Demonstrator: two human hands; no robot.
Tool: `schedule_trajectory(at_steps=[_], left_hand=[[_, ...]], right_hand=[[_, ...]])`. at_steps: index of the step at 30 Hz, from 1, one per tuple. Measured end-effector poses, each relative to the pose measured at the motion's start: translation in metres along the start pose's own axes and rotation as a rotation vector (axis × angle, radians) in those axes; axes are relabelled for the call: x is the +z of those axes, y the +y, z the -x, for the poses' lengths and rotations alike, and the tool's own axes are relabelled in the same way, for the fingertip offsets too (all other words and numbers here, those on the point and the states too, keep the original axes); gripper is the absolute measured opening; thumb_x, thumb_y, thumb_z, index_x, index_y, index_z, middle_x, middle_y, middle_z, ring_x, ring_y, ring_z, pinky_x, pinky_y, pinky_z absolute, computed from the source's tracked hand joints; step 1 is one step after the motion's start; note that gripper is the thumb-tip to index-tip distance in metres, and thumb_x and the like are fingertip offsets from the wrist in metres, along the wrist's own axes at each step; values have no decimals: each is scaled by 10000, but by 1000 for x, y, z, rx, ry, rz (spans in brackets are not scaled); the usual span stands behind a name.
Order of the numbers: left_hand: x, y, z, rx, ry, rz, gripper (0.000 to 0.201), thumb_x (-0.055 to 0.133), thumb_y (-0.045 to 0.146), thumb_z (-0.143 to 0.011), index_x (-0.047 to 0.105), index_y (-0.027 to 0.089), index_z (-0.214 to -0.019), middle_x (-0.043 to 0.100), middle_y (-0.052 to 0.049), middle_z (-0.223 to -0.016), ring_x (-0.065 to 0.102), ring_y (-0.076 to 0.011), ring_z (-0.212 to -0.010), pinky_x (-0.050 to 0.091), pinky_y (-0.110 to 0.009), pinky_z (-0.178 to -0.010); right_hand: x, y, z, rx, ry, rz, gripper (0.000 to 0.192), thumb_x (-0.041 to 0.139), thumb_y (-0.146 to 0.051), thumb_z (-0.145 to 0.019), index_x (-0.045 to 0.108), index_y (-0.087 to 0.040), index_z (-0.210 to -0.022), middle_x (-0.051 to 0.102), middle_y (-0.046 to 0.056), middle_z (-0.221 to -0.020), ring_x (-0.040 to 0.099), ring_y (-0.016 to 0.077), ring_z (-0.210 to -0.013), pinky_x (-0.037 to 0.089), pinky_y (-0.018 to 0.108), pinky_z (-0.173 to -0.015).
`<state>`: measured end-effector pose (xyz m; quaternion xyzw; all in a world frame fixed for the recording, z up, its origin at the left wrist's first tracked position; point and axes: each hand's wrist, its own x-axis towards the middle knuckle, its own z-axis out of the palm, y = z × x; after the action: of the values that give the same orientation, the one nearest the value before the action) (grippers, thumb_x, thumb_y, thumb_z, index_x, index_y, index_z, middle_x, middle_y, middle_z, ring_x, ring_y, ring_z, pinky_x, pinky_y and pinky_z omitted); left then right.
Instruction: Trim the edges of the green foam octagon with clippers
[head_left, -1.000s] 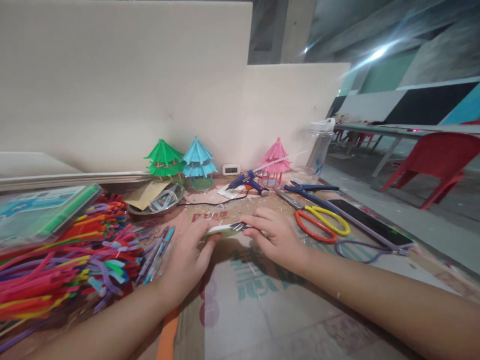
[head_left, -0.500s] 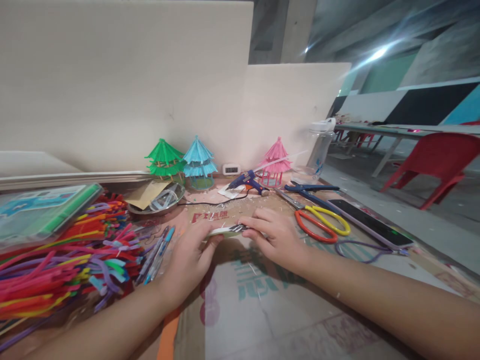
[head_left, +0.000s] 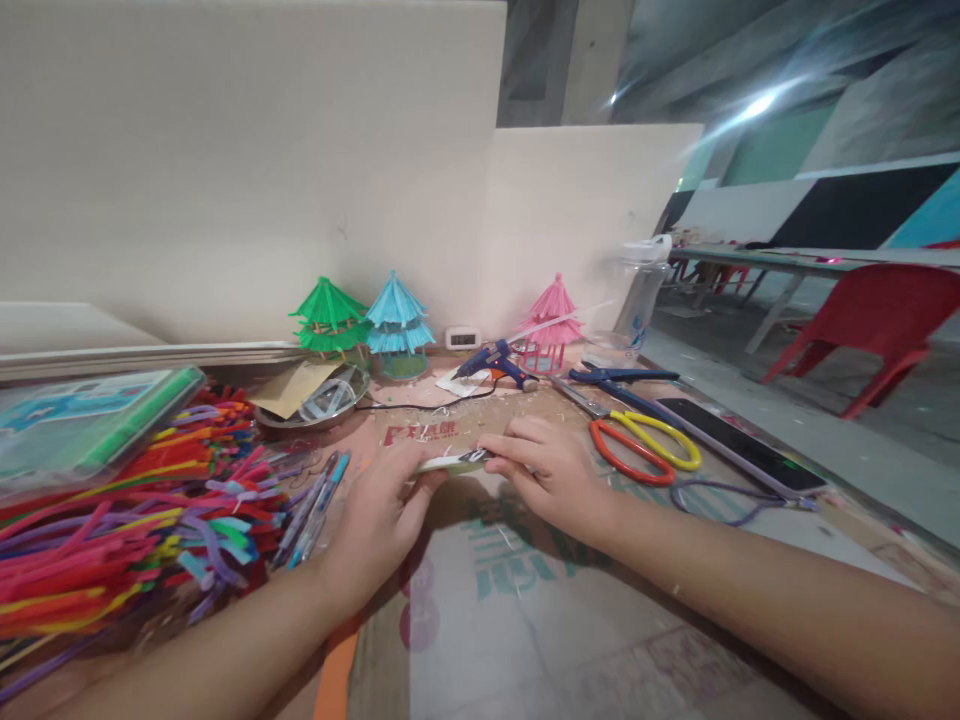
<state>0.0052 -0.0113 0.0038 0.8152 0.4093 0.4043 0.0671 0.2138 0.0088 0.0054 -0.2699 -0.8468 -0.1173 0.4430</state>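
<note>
Cardboard-covered bench (head_left: 525,620), pale board behind | small flat white piece (head_left: 450,461) is pinched at mid-bench, left hand (head_left: 379,510) closed on its left end, right hand (head_left: 551,470) on its right end | pipe cleaners (head_left: 135,500) heaped at left edge | scissors (head_left: 637,440) lie just right of right hand | glue gun (head_left: 495,365) rests near back edge

I see three paper pagodas: green (head_left: 328,317), blue (head_left: 397,315) left of the blue-and-orange glue gun (head_left: 493,365), pink (head_left: 553,315) right of it. Farther right, scissors (head_left: 646,449) have one orange and one yellow handle. Far left, pipe cleaners (head_left: 142,505) mix red, purple, yellow, green.
</note>
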Motion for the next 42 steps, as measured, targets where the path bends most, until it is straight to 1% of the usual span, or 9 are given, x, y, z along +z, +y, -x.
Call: schedule_trajectory(at_steps=[4,8,12,18,27,31,33,37,42], left_hand=[[0,0,0,-9,7,-12,138,462,233,-874,590,192,-907,647,-31,-846,595,-171,-793,473,-289,-708],[0,-1,1,1,17,-17,154,463,211,-870,587,208,-962,656,-29,-915,602,-177,-865,475,-299,-763],[-1,-4,0,37,33,-45,189,449,173,-865,578,221,-995,656,-19,-961,599,-172,-916,468,-299,-816],[-1,-5,0,60,29,-80,219,442,126,-841,572,222,-988,652,-15,-967,597,-172,-927,461,-296,-822],[-2,-3,1,66,20,-86,206,438,115,-841,562,220,-968,644,-14,-930,593,-167,-901,458,-291,-790],[-2,0,0,75,35,-42,169,431,136,-855,567,209,-925,648,-16,-882,600,-160,-840,470,-280,-747],[-1,1,-1,78,37,-26,168,433,142,-860,567,209,-936,649,-17,-885,601,-158,-839,471,-277,-749],[0,-1,-1,57,20,-7,153,447,159,-868,569,210,-946,645,-15,-903,597,-157,-863,466,-277,-771],[0,-2,-2,-8,24,21,169,447,170,-869,577,215,-967,652,-8,-922,599,-159,-874,464,-278,-775]], right_hand=[[3,1,1,38,20,-50,362,386,-349,-954,678,-135,-950,577,40,-661,515,148,-614,404,257,-555],[6,2,3,117,84,-84,368,392,-387,-946,671,-149,-982,585,44,-683,547,158,-651,443,266,-590],[6,2,4,97,66,-98,337,409,-367,-943,671,-157,-967,605,48,-701,557,163,-672,450,274,-610],[4,1,3,88,16,-120,328,405,-338,-946,669,-145,-980,601,49,-702,542,158,-664,436,269,-602],[6,4,4,56,-5,-104,358,389,-349,-951,685,-148,-974,557,35,-653,514,151,-626,407,262,-573],[5,4,3,50,1,-114,367,389,-348,-952,689,-138,-968,552,34,-638,507,149,-613,403,258,-560],[5,3,3,52,0,-117,363,397,-346,-950,691,-133,-966,558,36,-639,505,149,-608,402,259,-556],[6,3,3,79,10,-122,364,401,-354,-947,694,-136,-952,585,44,-662,525,153,-626,421,262,-570],[7,3,4,157,62,-127,379,392,-394,-944,679,-153,-998,617,57,-716,567,167,-682,468,280,-623]])
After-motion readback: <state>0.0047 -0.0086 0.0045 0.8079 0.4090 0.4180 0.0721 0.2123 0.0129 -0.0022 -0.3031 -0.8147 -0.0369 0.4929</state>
